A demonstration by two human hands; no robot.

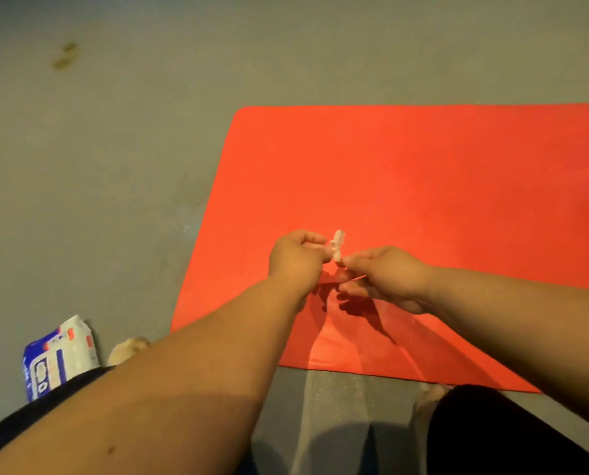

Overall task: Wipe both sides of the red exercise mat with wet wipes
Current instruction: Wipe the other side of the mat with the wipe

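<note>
The red mat (423, 173) is lying flat on the grey floor (115, 166), filling the middle and right. A small scrunched-up wet wipe (338, 245) is hanging just over its near-left part, pinched from both sides. The left hand (296, 258) is curling its fingers on it, and the right hand (389, 275) is nipping it with thumb and forefinger. Both forearms are reaching out over the mat's near edge. The pack of wipes (58, 356) is sitting near left, well apart from the mat, beside a bare foot (128, 349).
</note>
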